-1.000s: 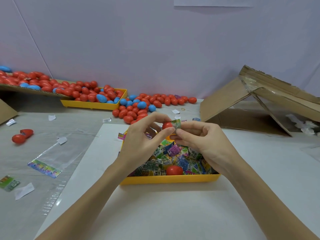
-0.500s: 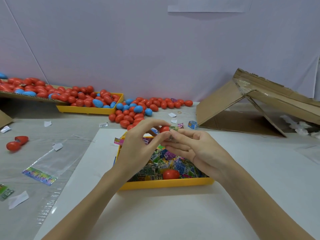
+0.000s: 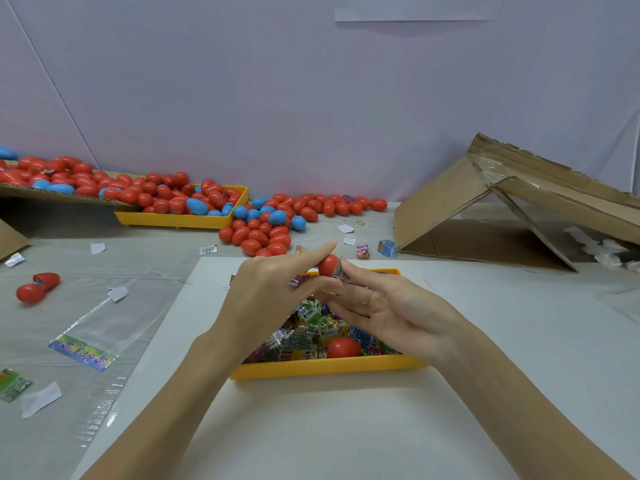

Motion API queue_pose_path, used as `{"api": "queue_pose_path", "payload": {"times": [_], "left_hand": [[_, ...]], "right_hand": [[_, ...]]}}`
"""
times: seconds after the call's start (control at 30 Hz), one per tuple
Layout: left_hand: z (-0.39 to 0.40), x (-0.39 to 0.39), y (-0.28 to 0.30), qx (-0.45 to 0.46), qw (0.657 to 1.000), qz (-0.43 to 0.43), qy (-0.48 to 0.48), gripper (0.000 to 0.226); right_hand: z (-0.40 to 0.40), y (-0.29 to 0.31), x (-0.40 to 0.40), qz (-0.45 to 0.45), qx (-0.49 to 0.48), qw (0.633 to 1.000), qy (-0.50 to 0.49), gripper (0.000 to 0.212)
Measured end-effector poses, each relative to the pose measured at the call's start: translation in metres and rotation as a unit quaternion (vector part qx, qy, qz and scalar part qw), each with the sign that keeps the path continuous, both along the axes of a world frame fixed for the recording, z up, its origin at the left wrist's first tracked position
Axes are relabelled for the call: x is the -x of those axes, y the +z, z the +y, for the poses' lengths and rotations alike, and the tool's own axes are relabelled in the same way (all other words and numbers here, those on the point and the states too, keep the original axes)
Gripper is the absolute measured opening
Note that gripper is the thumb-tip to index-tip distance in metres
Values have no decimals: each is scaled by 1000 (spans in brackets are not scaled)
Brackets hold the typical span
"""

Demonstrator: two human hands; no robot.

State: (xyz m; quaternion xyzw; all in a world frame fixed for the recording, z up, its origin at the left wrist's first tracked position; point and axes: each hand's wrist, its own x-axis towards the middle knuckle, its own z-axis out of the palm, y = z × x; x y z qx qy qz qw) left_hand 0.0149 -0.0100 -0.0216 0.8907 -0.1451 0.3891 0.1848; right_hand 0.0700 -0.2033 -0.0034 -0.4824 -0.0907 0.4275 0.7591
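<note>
Both forearms reach in over the surface's near edge. Left hand (image 3: pixel 270 299) pinches at its fingertips. Right hand (image 3: pixel 394 313) faces palm-up, fingers straight.

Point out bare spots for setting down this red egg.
Bare: the white board in front of the yellow tray, and its right stretch between tray and cardboard box. Crowded: the tray itself and the far left egg pile.
</note>
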Motion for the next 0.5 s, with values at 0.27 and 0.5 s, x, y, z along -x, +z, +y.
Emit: {"api": "queue_pose_path", "payload": {"times": [0.27, 0.5], "left_hand": [[0, -4, -6, -32, 997, 48, -40, 58], [-9, -5, -5, 123, 985, 64, -102, 51]], "right_hand": [[2, -3, 0, 30, 9, 999, -37, 13], [-2, 1, -4, 46, -36, 998, -12, 39]]}}
